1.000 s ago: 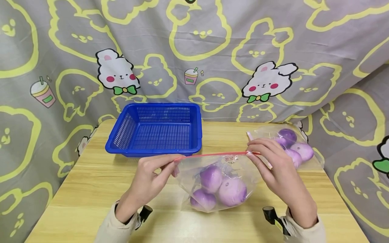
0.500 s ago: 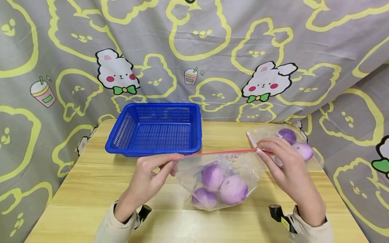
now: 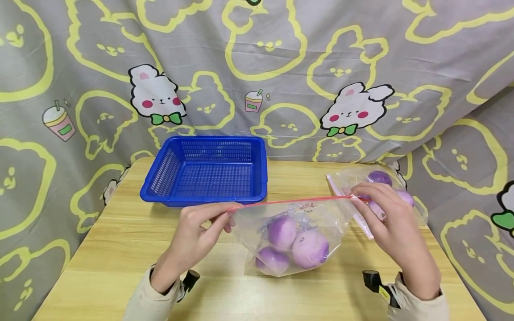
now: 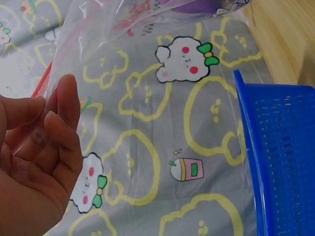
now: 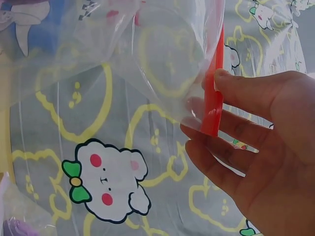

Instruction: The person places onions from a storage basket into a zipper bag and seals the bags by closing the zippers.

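A clear zip bag with a red zip strip hangs between my hands in the head view. Inside it are three purple onions and some crumpled clear plastic. At the left end of the strip, my left hand pinches the bag's top corner between thumb and fingers. Toward the right end, my right hand pinches the strip; the right wrist view shows the thumb on the red zip end with fingers behind it. The strip is stretched nearly straight, rising slightly to the right.
Behind the left hand stands a blue plastic basket on the wooden table. A second clear bag of purple onions, with a pale strip, lies at the back right, partly behind the right hand. A patterned curtain encloses the table.
My right hand has slid to the right along the red zip strip, while the left hand stays in place. The bag and its onions have shifted slightly right.
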{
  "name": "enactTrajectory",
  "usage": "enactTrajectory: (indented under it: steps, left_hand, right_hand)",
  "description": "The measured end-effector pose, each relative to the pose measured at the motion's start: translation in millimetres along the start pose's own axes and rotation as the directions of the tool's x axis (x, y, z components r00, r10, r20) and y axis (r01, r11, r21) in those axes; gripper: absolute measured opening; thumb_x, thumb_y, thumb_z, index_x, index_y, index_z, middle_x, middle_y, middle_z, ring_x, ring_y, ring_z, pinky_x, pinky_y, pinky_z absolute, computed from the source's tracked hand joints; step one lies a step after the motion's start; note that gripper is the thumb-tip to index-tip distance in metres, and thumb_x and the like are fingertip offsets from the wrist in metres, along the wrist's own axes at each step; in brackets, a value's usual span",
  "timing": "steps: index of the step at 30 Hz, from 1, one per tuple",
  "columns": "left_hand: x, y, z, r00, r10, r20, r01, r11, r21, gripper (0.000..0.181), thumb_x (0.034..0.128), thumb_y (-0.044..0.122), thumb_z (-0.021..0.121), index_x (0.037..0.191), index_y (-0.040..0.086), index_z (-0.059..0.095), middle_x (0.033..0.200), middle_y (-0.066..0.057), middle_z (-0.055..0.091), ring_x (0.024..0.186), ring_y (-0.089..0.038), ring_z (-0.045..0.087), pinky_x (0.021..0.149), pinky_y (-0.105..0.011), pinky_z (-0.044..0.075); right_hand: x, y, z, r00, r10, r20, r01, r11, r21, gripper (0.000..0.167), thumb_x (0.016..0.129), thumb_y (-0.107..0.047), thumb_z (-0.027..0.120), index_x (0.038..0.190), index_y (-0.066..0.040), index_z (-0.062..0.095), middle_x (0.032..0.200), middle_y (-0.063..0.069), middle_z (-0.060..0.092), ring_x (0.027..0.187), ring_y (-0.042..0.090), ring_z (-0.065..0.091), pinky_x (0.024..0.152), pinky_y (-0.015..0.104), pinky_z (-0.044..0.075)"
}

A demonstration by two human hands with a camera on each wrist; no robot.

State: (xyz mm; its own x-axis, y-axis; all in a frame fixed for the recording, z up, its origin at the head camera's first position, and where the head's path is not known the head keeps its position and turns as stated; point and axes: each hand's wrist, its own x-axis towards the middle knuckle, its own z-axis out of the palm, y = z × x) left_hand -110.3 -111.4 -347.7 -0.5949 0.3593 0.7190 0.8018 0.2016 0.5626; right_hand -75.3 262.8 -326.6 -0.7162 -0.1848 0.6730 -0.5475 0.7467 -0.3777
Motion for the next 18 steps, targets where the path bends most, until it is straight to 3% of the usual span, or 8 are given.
enactTrajectory:
  steps: [12, 18]
  left_hand:
    - [1.3, -0.5, -1.0, 1.0, -0.008, 0.002, 0.008, 1.0, 0.016, 0.026, 0.0856, -0.014, 0.066, 0.104, 0.002, 0.075, 0.073, -0.001, 0.068, 0.06, -0.009, 0.062, 0.055, -0.016, 0.049]
    - [0.2, -1.4, -1.1, 1.0, -0.013, 0.011, 0.013, 1.0, 0.027, 0.025, 0.0865, -0.013, 0.066, 0.104, 0.003, 0.075, 0.073, 0.0, 0.068, 0.06, -0.009, 0.061, 0.052, -0.015, 0.047]
  right_hand:
    - [-2.8, 8.7, -3.6, 0.997, -0.023, -0.07, 0.023, 1.0, -0.002, 0.019, 0.085, 0.001, 0.074, 0.102, -0.005, 0.073, 0.103, 0.008, 0.07, 0.11, 0.009, 0.057, 0.104, 0.017, 0.035]
    - [-5.1, 9.4, -9.0, 0.998, 0.067, -0.002, -0.067, 0.996, -0.05, 0.019, 0.085, 0.002, 0.074, 0.103, -0.004, 0.071, 0.106, 0.008, 0.068, 0.109, 0.009, 0.054, 0.102, 0.013, 0.033]
